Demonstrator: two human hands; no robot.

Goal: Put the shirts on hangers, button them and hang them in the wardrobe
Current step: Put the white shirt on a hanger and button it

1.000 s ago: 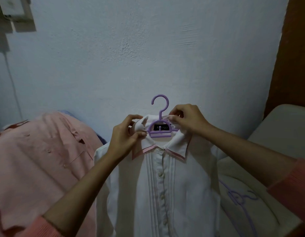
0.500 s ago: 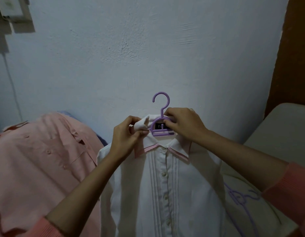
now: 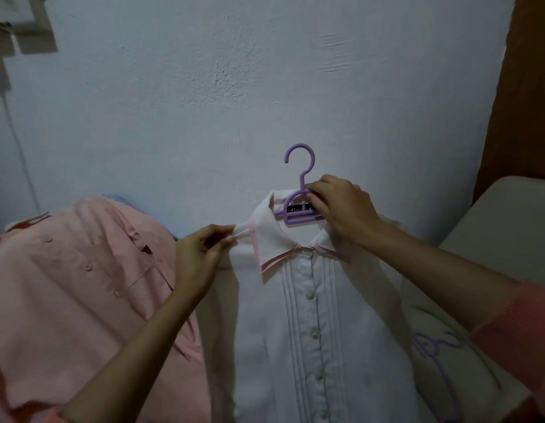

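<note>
— What are the fingers doing?
— Left hand (image 3: 201, 257) pinches the collar edge; right hand (image 3: 341, 206) grips the purple hanger (image 3: 298, 190), holding the white shirt (image 3: 311, 315) against the far wall.
— Tricky?
— Light, floppy cloth, probably; best held by the stiffer collar.

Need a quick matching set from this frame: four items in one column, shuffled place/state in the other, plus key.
Items:
1. left hand
2. right hand
3. pink shirt
4. spare purple hanger

States:
A. lies off to the left
B. grips the hanger inside the white shirt
C. lies on the cushion at right
D. pinches the collar edge

Pairs: 1-D, 2-B, 3-A, 4-C
</note>
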